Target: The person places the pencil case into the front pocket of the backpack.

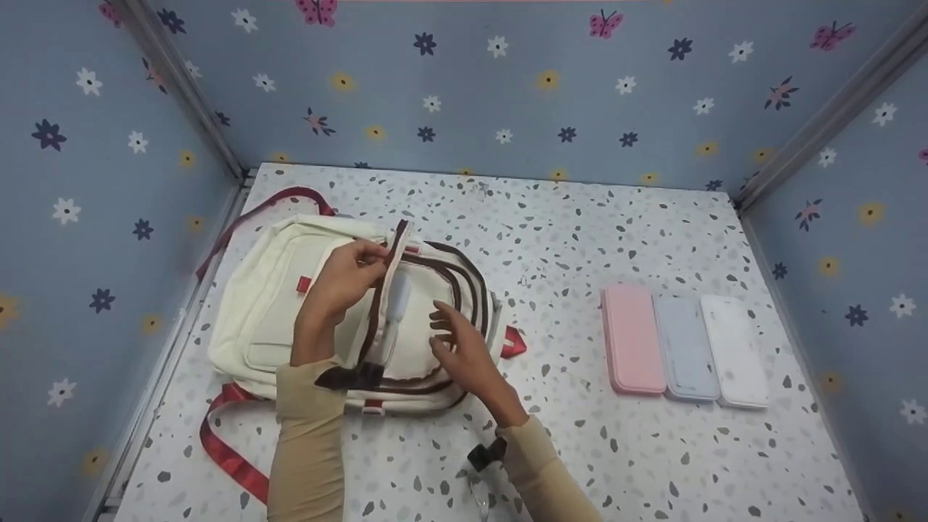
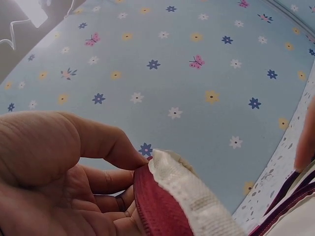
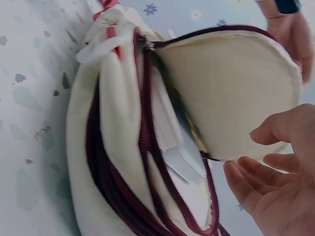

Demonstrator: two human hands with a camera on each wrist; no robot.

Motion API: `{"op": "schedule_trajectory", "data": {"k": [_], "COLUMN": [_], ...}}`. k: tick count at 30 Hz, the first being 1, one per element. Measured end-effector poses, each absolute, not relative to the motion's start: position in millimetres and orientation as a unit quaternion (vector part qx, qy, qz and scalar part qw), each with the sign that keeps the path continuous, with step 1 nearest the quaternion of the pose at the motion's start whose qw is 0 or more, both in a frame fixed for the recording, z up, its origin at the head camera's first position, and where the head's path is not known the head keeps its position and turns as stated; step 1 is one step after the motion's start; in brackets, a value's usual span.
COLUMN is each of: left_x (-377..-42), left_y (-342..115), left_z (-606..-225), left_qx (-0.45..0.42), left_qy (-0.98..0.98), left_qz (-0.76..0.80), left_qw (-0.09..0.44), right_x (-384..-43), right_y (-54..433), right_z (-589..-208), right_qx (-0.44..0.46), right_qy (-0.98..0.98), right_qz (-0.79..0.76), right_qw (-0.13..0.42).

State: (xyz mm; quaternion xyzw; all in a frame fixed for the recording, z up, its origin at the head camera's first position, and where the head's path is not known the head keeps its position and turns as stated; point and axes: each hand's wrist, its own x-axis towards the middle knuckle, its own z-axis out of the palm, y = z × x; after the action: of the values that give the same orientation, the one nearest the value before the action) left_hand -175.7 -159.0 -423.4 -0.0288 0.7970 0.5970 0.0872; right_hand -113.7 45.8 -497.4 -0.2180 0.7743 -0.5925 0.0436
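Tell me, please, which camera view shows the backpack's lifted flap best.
The right wrist view: the flap shows its broad inner face there. The head view shows it nearly edge-on; the left wrist view, only a piece pinched in the left hand.

No legible text or numbers
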Motion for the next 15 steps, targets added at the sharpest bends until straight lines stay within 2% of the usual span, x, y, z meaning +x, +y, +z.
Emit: {"op": "schedule_trajectory", "data": {"k": [15], "left_x": [-175.0], "left_y": [-160.5], "left_z": [-421.7], "left_qx": [-0.046], "left_qy": [0.801], "left_qz": [0.589], "left_qw": [0.093], "right_x": [-106.4], "right_y": [100.8], "right_z": [-490.6], "right_qx": [-0.155], "right_qy": [0.792], "right_qz": [-0.590], "right_qw": [-0.037]}}
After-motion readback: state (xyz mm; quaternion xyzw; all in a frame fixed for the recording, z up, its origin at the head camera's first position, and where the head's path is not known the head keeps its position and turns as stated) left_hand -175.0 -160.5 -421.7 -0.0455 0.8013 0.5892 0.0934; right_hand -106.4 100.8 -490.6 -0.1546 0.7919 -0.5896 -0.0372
